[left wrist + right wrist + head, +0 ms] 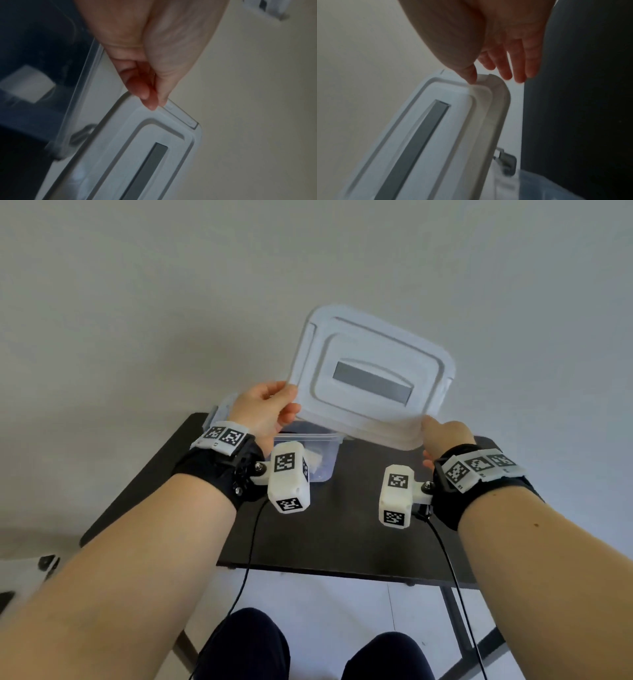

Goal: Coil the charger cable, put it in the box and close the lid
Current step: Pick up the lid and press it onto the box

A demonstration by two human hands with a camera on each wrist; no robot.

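The translucent white lid (pixel 370 378) with a grey handle recess hangs tilted in the air above the table. My left hand (pixel 289 398) pinches its left corner; in the left wrist view the fingertips (pixel 150 100) clamp the lid's rim (pixel 171 121). My right hand (pixel 430 426) holds the near right corner, with the thumb (pixel 471 75) on top of the lid (pixel 428 135) and the fingers behind its edge. The clear plastic box (pixel 325 470) stands open under my left hand. A white charger block (pixel 29 83) lies inside it; the cable itself is not visible.
The box stands on a small black table (pixel 342 525) against a plain pale wall. Black leads (pixel 250 559) hang from the wrist cameras towards my knees (pixel 250 645). A latch clip (pixel 506 161) shows at the box's side.
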